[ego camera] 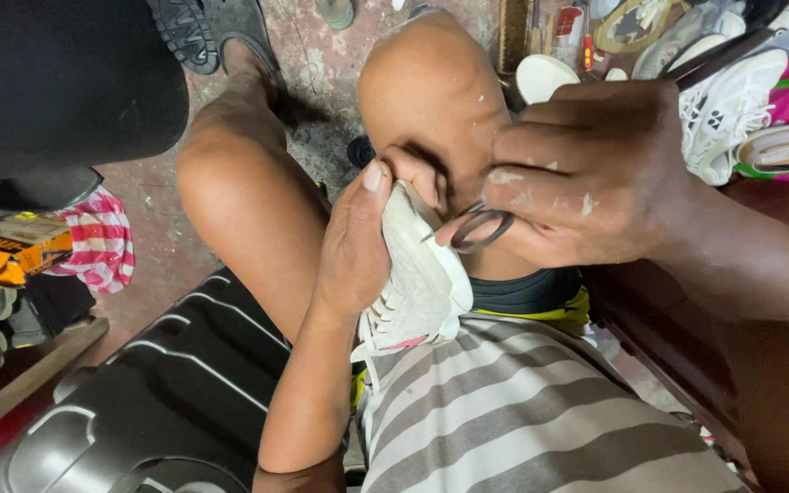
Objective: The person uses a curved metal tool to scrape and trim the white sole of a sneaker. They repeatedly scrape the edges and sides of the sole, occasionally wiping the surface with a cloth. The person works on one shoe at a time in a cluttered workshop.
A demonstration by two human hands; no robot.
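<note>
A white sports shoe rests on my lap, held upright with its sole edge facing me. My left hand grips the shoe from the left side, thumb along its upper edge. My right hand is closed on a pair of small dark scissors, fingers through the loops, their tips against the shoe's sole near the top. White specks dot my right hand. My bare knees rise behind the shoe.
A black ribbed suitcase lies at lower left. A striped red cloth and a black round object are at left. Several white shoes and soles pile at upper right. A dark sandal is on my foot.
</note>
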